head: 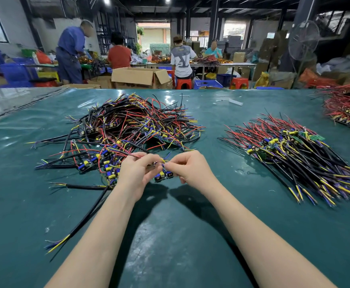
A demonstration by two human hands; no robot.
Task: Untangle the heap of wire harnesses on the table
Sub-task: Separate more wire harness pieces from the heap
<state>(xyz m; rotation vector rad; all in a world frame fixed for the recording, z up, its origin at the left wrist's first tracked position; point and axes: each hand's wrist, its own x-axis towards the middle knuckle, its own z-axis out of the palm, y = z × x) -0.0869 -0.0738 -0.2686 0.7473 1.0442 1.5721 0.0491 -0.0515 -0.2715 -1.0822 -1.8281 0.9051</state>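
Observation:
A tangled heap of wire harnesses (128,125) with black, red, yellow and blue leads and small circuit boards lies left of centre on the green table (170,235). At the heap's near edge, my left hand (136,173) and my right hand (187,169) meet just above the table. Both pinch the wires of one harness whose small board (163,177) with blue and yellow parts hangs between them. A long black cable (86,217) trails from the heap toward the near left.
A sorted bundle of harnesses (294,154) lies fanned out on the right. Another red-wired pile (346,109) sits at the far right edge. Beyond the table stand cardboard boxes (140,77), stools, a fan (304,41) and several people working at benches.

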